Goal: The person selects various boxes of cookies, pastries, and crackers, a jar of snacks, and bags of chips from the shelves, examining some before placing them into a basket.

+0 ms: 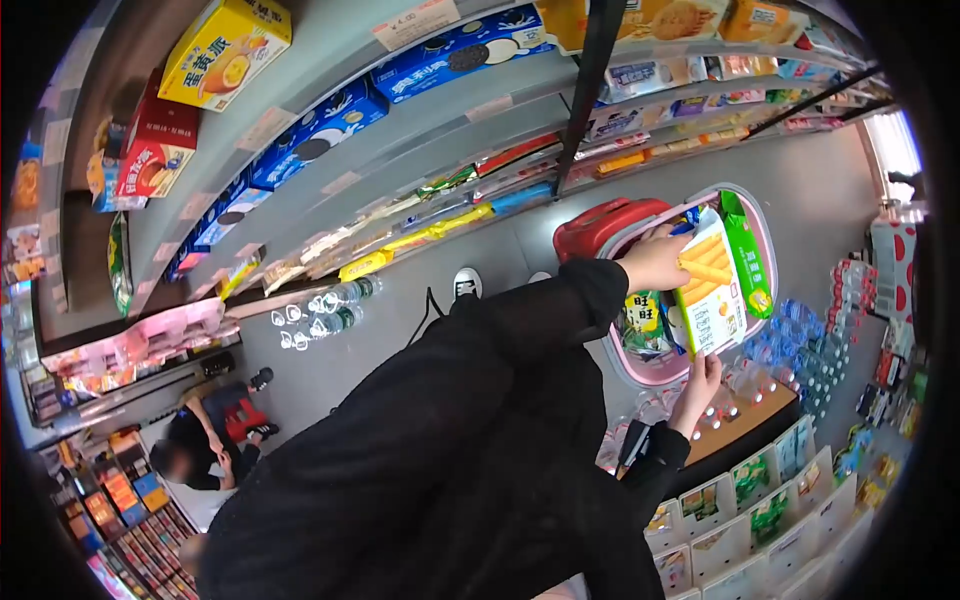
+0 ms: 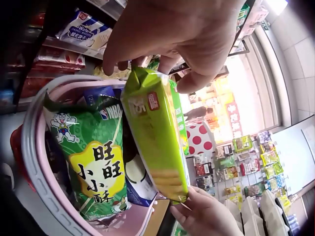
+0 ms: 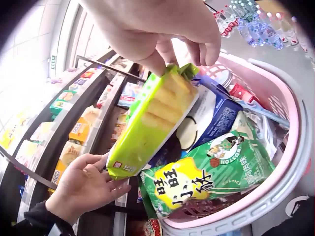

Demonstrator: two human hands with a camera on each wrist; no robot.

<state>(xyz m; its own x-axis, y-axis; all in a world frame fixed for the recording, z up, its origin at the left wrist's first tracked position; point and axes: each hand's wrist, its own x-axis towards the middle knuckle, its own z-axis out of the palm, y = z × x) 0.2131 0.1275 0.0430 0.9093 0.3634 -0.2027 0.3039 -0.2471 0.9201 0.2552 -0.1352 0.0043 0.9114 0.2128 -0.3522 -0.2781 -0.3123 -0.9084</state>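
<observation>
Between my hands is a green-and-yellow packet of biscuits (image 1: 712, 280) with long finger biscuits pictured on it. My left hand (image 1: 657, 263) grips one end, thumb on one side and fingers on the other. At the opposite end my right hand (image 1: 697, 392) pinches the wrapper; its fingertips show at the seal in the right wrist view. The packet is tilted over a pink shopping basket (image 3: 290, 105) with a grey rim. In the basket lie a green snack bag (image 2: 91, 162), a blue biscuit box (image 3: 219, 115) and another green package (image 1: 748, 255).
A red basket (image 1: 600, 228) stands against the pink one. Shelves of boxed snacks, including blue biscuit boxes (image 1: 460, 55), run along one side. Bottled water (image 1: 790, 335) and a rack of bagged goods (image 1: 755, 490) are on the other. A seated person (image 1: 205, 440) is farther off.
</observation>
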